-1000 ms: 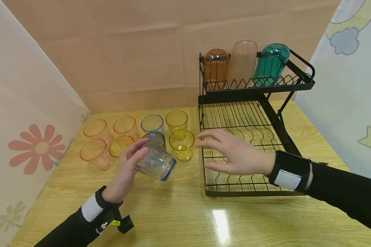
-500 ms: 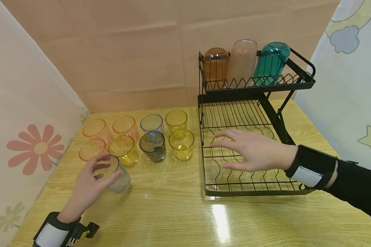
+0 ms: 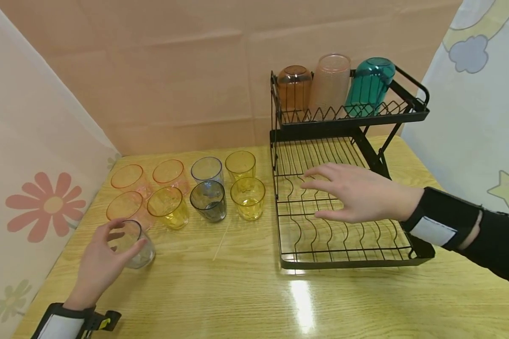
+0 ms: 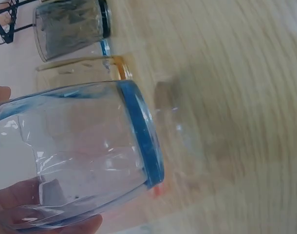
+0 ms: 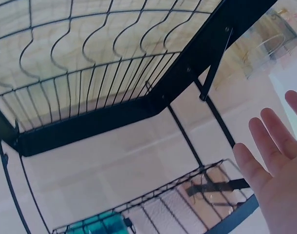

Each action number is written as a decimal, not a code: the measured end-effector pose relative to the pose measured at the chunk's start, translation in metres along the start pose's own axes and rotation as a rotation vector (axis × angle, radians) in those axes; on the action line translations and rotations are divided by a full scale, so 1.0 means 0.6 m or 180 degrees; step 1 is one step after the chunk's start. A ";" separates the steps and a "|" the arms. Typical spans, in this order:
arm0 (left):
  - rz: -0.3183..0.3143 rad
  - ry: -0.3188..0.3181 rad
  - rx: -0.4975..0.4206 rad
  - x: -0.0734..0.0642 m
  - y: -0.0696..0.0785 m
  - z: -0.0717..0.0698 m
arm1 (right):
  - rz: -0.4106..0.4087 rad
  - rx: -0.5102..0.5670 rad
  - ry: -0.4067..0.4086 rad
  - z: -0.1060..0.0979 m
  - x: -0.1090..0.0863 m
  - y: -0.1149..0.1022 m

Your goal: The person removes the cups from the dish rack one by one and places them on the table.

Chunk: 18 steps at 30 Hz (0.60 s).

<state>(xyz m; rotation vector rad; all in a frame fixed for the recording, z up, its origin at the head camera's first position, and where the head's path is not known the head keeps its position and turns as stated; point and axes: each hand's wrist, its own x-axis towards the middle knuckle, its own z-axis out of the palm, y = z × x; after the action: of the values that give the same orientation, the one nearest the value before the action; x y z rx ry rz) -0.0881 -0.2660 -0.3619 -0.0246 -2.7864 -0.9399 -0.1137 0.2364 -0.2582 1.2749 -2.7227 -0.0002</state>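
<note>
The person's left hand (image 3: 98,263) has its thumb and fingers curved round a clear glass (image 3: 144,256) at the near left of the group; the left wrist view shows its thick blue base, though I can't tell whether it touches the tabletop (image 3: 220,296). Just behind it stands a pinkish glass (image 3: 146,217) with an orange rim, and along that same front row come a yellow glass (image 3: 176,217), a smoky grey glass (image 3: 214,209) and a second yellow glass (image 3: 252,207). Four more glasses make a row behind. Over on the right, the right hand (image 3: 358,194) is wide open with fingers spread, holding nothing, above the lower tier of a black dish rack (image 3: 356,264). Up on its top tier, a brown glass (image 3: 294,89), a tall pale pink glass (image 3: 331,82) and a teal glass (image 3: 370,87) stand upside down, side by side.
</note>
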 end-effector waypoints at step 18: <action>-0.0206 0.0086 -0.0020 0.006 -0.030 0.011 | 0.0067 -0.0193 0.0147 -0.050 0.017 0.021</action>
<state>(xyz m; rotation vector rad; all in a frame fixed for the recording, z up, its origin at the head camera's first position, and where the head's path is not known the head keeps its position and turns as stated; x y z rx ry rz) -0.0944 -0.2763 -0.3769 0.0774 -2.7747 -0.9565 -0.1260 0.2386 -0.2263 1.2149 -2.6754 -0.0501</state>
